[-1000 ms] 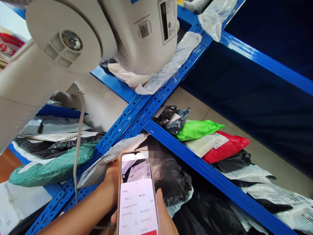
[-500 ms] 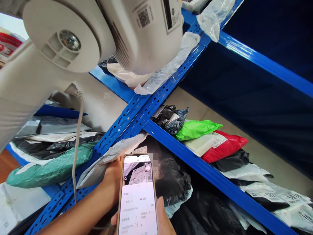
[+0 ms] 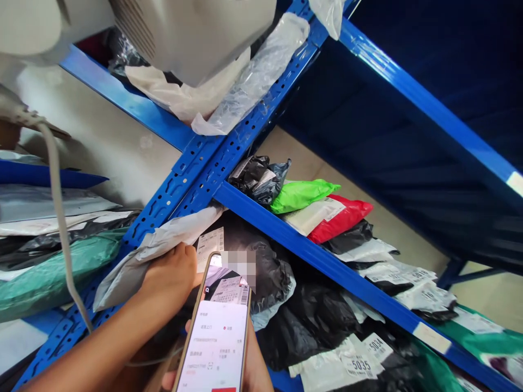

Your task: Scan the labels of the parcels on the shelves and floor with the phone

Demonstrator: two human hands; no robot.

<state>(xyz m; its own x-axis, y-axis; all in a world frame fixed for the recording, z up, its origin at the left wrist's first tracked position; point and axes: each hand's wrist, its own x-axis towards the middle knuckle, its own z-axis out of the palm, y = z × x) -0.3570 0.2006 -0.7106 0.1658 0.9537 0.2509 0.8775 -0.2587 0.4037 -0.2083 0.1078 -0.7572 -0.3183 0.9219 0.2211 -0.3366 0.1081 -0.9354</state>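
A smartphone [image 3: 214, 332] in a tan-edged case lies in my right hand [image 3: 257, 356], thumb side along its right edge and fingertips at its left. Its lit screen shows a photo of a shipping label above a form. My left hand [image 3: 174, 269] has curled fingers closed at the labelled edge of a black plastic parcel [image 3: 272, 275]; its grip is partly hidden. A white paper label [image 3: 209, 245] with a barcode shows between that hand and the phone's top. A greyish-white mailer bag [image 3: 131, 275] lies beside my left wrist.
Blue perforated shelf posts [image 3: 196, 169] and a blue shelf beam [image 3: 302, 247] cross the view. Green [image 3: 304, 195] and red [image 3: 345, 218] parcels lie among several others. A white device [image 3: 196, 38] hangs above; a cable [image 3: 59, 201] runs down the left.
The view has shifted right and down, so the white device sits further up and left. My left hand shows more clearly beside the label. The phone stays in my right hand.
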